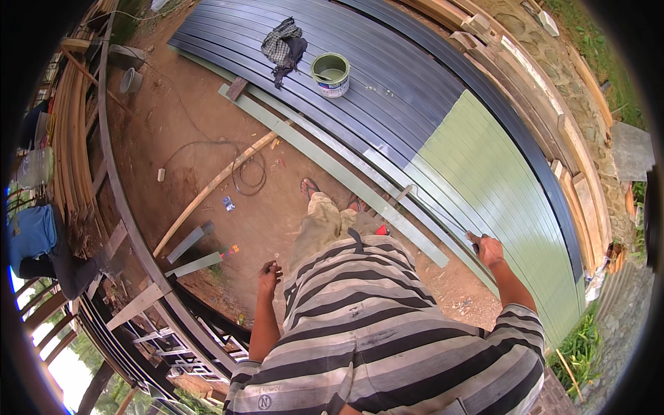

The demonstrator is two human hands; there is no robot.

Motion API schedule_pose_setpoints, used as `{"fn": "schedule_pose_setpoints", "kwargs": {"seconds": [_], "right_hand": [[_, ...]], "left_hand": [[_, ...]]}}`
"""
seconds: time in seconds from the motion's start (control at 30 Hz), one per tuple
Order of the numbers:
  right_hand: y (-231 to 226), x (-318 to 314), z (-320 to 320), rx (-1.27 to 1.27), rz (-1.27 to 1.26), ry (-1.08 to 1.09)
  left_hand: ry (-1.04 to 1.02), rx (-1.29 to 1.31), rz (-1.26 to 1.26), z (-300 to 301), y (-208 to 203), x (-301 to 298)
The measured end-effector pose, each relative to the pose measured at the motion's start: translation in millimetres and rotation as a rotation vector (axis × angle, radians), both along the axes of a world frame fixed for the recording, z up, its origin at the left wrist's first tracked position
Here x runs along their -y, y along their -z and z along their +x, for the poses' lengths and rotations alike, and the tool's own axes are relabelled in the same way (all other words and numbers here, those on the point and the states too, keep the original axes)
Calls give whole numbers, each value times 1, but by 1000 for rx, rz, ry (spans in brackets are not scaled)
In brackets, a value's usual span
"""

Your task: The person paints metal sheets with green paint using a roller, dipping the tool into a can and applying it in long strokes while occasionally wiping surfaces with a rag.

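Note:
My right hand (490, 250) is closed around the dark handle of a paint roller (443, 216). Its thin wire frame runs toward the far left, and the roller end lies over a long narrow board at the near edge of the corrugated metal sheets. The sheets carry light green paint (477, 152) on the right part and stay dark blue-grey (387, 90) on the left. An open paint bucket (330, 75), green inside, stands on the dark part, beside a bunched checkered cloth (283, 48). At my left side, my left hand (270, 275) hangs with loosely bent fingers, holding nothing visible.
A green-painted board (332, 169) lies between me and the sheets. On the dirt floor are a wooden pole (214, 183), a coiled cable (250, 176) and short metal offcuts (190, 242). Another person in blue (34, 232) is at far left. Timber beams (526, 90) lie beyond the sheets.

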State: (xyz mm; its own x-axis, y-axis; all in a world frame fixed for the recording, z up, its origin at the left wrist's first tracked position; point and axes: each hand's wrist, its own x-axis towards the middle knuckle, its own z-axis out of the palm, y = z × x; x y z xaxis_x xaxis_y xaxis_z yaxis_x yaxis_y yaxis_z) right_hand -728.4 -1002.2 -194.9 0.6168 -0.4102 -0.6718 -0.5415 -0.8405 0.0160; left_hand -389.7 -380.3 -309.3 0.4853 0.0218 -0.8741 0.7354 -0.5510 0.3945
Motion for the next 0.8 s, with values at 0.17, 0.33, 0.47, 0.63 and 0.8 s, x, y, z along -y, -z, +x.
{"fn": "schedule_pose_setpoints", "kwargs": {"seconds": [0.17,0.33,0.47,0.63,0.8], "right_hand": [[22,-31,95,60,0,30],[48,-25,189,153,32,-41],[84,-27,248,236,-6,-117],[76,-23,247,239,26,-131],[62,-22,220,202,49,-105]], "left_hand": [[74,26,-2,-22,11,-11],[-2,10,9,-4,0,-3],[-17,43,-29,13,6,-6],[-77,103,-70,23,-12,6],[-146,75,-50,0,-11,3]]}}
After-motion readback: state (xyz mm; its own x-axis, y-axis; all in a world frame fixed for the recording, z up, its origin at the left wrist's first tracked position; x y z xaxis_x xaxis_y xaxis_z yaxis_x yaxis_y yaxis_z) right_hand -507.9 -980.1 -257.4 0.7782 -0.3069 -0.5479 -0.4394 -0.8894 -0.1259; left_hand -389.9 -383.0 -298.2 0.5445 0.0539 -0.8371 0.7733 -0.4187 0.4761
